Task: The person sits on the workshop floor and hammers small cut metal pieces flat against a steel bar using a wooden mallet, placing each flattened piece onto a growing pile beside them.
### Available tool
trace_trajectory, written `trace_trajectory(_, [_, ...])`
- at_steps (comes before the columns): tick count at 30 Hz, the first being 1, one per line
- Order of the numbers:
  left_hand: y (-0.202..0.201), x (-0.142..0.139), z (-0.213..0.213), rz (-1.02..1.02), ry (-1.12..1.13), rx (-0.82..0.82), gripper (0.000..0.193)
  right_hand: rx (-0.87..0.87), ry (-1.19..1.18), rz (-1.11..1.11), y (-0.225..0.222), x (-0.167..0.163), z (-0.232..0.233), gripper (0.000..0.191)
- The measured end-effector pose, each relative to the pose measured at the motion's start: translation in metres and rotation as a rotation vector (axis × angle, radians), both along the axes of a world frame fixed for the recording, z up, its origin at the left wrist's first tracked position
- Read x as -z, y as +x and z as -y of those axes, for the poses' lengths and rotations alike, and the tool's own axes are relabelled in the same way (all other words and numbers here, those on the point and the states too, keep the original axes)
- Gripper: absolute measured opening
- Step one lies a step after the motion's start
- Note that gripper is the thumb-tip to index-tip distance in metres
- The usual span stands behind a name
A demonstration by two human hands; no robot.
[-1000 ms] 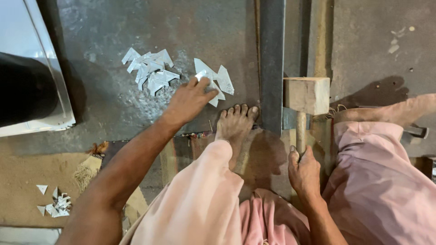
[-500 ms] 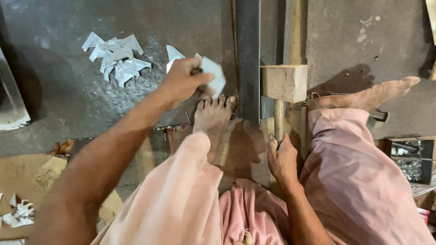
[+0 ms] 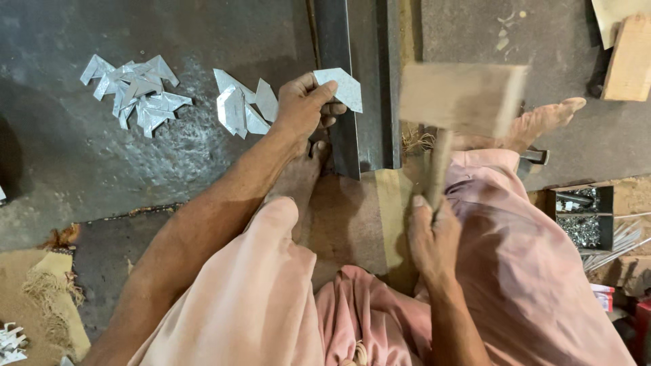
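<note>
Left hand [image 3: 302, 108] — grip pinching a cut sheet-metal piece [image 3: 341, 87], held flat against the upright steel angle bar [image 3: 337, 88]. Right hand [image 3: 434, 240] — grip wrapped tight around the handle of a wooden mallet [image 3: 461, 98], head raised and blurred beside the bar. Two heaps of similar metal pieces [image 3: 132, 91] lie on the floor [image 3: 81, 169], left of the hand.

Bare arms, no sleeves; loose pale pink cloth wrapped over both legs [image 3: 271, 305]; feet bare [image 3: 298, 176].
</note>
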State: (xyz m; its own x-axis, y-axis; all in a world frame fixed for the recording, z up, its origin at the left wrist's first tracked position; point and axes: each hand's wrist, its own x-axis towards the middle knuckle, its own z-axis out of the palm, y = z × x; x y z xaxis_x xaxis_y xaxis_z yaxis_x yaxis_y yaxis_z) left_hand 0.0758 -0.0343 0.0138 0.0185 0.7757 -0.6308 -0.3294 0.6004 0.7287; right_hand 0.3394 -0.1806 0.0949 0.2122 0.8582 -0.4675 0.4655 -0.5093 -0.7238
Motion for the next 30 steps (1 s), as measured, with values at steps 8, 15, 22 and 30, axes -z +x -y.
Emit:
trace_trajectory(8, [0.002, 0.008, 0.001, -0.026, 0.067, 0.004, 0.017, -0.022, 0.393, -0.277, -0.022, -0.014, -0.002, 0.023])
trace_trajectory(15, [0.005, 0.011, 0.001, 0.006, 0.078, -0.02, 0.014, 0.29, 0.001, -0.04, 0.004, -0.027, -0.01, 0.021])
trace_trajectory(22, [0.006, 0.016, 0.004, 0.03, 0.103, -0.042, 0.015, -0.273, 0.218, 0.049, -0.011, -0.002, -0.003, 0.033])
trace_trajectory(30, [0.005, -0.002, -0.003, 0.06, 0.037, -0.006, 0.017, -0.181, -0.061, 0.198, 0.002, 0.008, -0.003, 0.035])
